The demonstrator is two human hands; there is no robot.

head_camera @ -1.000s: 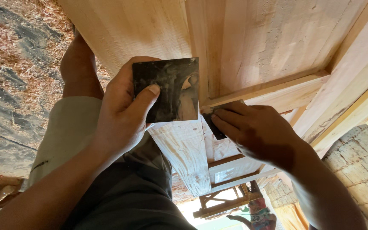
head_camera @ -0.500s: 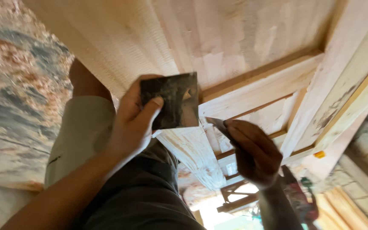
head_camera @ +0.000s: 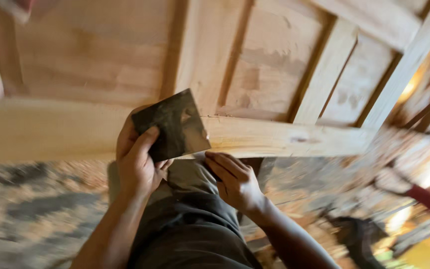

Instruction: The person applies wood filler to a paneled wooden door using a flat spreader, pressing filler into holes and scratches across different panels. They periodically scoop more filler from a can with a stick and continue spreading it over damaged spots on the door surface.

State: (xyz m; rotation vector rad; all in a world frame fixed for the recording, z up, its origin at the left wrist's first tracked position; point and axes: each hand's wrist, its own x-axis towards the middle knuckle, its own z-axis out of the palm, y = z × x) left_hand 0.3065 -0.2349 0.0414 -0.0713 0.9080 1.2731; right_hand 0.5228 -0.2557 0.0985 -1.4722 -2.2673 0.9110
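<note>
Woodworking shop: unfinished panelled door (head_camera: 274, 74), sawdust-strewn floor (head_camera: 36, 209).

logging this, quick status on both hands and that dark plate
Left hand grips dark flat plate against wooden door frame. Right hand fingers at plate's lower edge; grip unclear. Nothing between.

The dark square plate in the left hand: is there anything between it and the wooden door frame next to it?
Nothing visible stands between them. The left hand grips the dark square plate, whose upper part already overlaps the horizontal rail of the wooden door frame. The right hand rests just below the rail, beside the plate, not in front of it.
</note>
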